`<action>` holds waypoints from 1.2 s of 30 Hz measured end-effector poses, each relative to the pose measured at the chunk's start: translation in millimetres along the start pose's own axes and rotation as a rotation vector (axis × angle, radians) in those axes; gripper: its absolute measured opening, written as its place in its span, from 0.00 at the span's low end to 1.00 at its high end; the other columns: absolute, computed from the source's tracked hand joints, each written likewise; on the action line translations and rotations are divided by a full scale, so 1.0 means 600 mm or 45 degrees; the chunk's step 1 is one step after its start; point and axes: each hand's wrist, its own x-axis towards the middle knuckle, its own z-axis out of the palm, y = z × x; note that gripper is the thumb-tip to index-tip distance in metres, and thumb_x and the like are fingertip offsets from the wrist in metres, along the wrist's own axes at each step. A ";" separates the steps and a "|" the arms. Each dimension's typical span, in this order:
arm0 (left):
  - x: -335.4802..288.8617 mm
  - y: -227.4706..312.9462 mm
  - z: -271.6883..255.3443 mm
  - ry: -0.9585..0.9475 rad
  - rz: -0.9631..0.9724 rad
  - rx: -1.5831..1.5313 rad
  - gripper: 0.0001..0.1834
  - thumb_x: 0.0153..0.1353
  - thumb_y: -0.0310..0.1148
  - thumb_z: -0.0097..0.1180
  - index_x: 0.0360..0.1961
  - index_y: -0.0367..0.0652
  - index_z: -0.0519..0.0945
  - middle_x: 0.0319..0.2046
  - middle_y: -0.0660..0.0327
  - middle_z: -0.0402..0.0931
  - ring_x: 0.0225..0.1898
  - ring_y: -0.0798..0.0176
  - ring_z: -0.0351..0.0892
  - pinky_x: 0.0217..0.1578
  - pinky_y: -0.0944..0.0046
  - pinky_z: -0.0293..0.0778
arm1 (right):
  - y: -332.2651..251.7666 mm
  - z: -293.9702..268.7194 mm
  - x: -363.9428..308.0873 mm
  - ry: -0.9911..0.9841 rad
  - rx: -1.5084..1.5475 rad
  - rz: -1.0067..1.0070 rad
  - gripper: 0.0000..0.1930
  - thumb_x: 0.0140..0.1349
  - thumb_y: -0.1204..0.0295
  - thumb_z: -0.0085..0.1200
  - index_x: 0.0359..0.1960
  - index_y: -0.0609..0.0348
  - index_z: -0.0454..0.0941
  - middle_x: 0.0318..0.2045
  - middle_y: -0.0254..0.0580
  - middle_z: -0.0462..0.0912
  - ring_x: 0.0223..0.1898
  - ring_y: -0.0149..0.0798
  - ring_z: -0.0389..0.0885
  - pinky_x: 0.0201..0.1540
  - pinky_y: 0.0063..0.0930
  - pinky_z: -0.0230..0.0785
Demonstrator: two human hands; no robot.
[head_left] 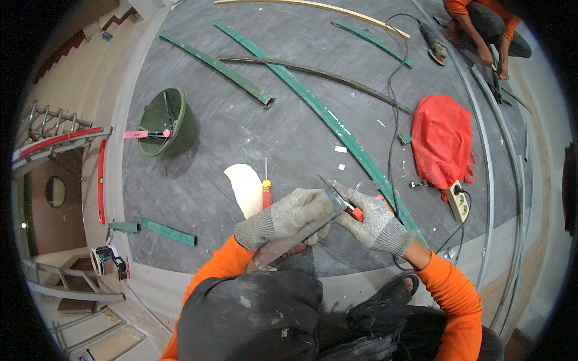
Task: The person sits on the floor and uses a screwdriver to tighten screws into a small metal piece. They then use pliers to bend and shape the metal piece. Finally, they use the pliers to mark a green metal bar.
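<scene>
Gloved in grey, my left hand (295, 215) is closed around a short grey metal channel (280, 248), which slants from near my lap up toward the other hand. In my right hand (374, 221), also gloved, are tin snips (356, 213) with a red grip showing; their dark blades point up and left, beside the channel's upper end. Whether the blades touch the metal I cannot tell. Just beyond my left hand lies a screwdriver (267, 185) with a red and yellow handle, next to a cream-coloured curved piece (244, 183).
Long green metal profiles (313, 108) cross the grey floor. A dark green bucket (186, 129) holding tools stands left. At right are a red bag (442, 138), a power strip (459, 204) and a corded grinder (432, 41). A co-worker (487, 30) crouches far right.
</scene>
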 end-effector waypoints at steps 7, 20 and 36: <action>-0.006 -0.004 -0.005 -0.116 -0.031 -0.158 0.20 0.78 0.46 0.46 0.49 0.38 0.78 0.31 0.58 0.80 0.25 0.68 0.79 0.26 0.66 0.77 | 0.000 -0.003 0.005 -0.095 -0.004 -0.026 0.24 0.67 0.56 0.63 0.56 0.60 0.78 0.38 0.54 0.84 0.41 0.53 0.86 0.46 0.44 0.75; -0.010 -0.124 -0.034 -0.197 0.243 0.057 0.23 0.79 0.44 0.45 0.59 0.34 0.75 0.48 0.50 0.79 0.44 0.58 0.81 0.47 0.59 0.79 | -0.010 0.042 0.005 0.112 0.132 -0.004 0.14 0.67 0.61 0.59 0.40 0.61 0.75 0.32 0.61 0.79 0.39 0.63 0.82 0.40 0.48 0.72; 0.007 -0.027 -0.022 0.064 0.352 -0.347 0.35 0.77 0.59 0.39 0.58 0.34 0.74 0.40 0.50 0.83 0.35 0.58 0.85 0.39 0.58 0.84 | -0.015 -0.065 0.028 -0.056 0.206 -0.096 0.22 0.71 0.57 0.57 0.58 0.59 0.75 0.48 0.56 0.82 0.52 0.55 0.83 0.57 0.42 0.73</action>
